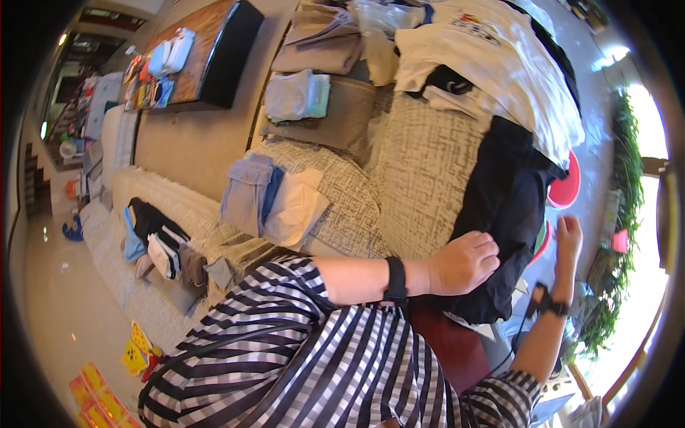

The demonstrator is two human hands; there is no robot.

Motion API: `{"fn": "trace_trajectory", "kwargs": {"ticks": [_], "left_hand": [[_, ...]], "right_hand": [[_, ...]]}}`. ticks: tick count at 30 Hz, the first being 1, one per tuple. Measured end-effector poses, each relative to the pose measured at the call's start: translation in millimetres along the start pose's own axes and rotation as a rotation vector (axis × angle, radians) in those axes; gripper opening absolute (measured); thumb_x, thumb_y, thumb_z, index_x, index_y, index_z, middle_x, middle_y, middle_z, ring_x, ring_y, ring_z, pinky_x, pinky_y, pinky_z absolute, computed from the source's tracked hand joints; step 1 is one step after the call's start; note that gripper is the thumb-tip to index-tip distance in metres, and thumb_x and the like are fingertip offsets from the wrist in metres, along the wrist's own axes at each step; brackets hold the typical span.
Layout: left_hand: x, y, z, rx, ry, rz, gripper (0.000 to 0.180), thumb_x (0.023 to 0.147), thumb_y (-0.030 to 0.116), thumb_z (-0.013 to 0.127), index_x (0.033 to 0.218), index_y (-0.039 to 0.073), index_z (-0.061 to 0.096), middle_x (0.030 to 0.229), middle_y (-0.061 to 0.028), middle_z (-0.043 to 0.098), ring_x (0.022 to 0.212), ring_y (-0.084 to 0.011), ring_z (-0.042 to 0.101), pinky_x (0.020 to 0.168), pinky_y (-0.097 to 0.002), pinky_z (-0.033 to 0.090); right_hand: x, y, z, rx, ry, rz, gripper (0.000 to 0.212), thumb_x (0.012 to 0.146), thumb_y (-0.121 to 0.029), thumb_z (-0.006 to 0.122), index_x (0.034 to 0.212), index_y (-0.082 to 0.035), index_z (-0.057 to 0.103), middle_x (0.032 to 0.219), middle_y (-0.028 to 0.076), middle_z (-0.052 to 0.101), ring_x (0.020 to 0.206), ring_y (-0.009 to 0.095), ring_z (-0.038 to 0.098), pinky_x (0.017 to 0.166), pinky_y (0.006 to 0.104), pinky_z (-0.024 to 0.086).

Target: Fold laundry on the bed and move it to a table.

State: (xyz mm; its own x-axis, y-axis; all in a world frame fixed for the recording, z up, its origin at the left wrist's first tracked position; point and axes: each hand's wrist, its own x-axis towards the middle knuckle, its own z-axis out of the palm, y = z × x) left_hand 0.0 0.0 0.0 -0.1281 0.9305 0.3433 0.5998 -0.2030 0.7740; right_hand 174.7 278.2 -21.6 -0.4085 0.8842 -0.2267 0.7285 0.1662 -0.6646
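A long black garment [499, 196], perhaps trousers, lies stretched over the edge of the patterned sofa [424, 160], running from a white printed T-shirt [467, 43] down toward my body. My left hand [464, 264] is closed on the garment's near part, fingers curled into the cloth. To the right, past the garment's edge, my right hand [569, 234] is raised with its fingers curled in. Whatever that hand may hold is hidden. Black bands circle both wrists.
Folded jeans [246, 185] and a beige folded garment [294, 207] lie left of the garment. Behind them are light-blue folded clothes [289, 96] and brown folded clothes [321, 46]. A red basin [566, 187] stands beyond the sofa's right side. Loose clothes [160, 235] lie farther left.
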Motion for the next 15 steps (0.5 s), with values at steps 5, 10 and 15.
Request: {"fn": "trace_trajectory", "kwargs": {"ticks": [5, 10, 15], "left_hand": [[5, -23, -36, 0.185, 0.129, -0.033, 0.065, 0.081, 0.031, 0.064, 0.134, 0.002, 0.039, 0.143, -0.0223, 0.03, 0.136, -0.0391, 0.025, 0.111, -0.0517, 0.018], [14, -58, -8, 0.185, 0.022, -0.182, 0.09, 0.08, 0.045, 0.063, 0.145, 0.002, 0.019, 0.149, -0.0291, 0.014, 0.139, -0.0433, 0.014, 0.111, -0.0541, 0.013], [15, -61, 0, 0.203, -0.013, -0.192, 0.096, 0.078, 0.05, 0.063, 0.146, 0.003, 0.015, 0.148, -0.0301, 0.012, 0.139, -0.044, 0.013, 0.111, -0.0547, 0.013]], "right_hand": [[-94, 49, -10, 0.131, 0.102, 0.178, 0.018, 0.091, -0.017, 0.056, 0.087, 0.0, 0.059, 0.069, 0.001, 0.053, 0.06, 0.008, 0.049, 0.055, 0.0229, 0.043], [-169, 61, -5, 0.279, 0.142, 0.301, 0.02, 0.095, -0.022, 0.054, 0.088, -0.003, 0.058, 0.069, 0.0, 0.051, 0.062, 0.007, 0.047, 0.058, 0.0215, 0.04], [-197, 29, 18, 0.353, 0.059, 0.373, 0.029, 0.095, -0.034, 0.054, 0.092, -0.005, 0.06, 0.074, -0.002, 0.053, 0.068, 0.007, 0.051, 0.067, 0.0221, 0.042]]}}
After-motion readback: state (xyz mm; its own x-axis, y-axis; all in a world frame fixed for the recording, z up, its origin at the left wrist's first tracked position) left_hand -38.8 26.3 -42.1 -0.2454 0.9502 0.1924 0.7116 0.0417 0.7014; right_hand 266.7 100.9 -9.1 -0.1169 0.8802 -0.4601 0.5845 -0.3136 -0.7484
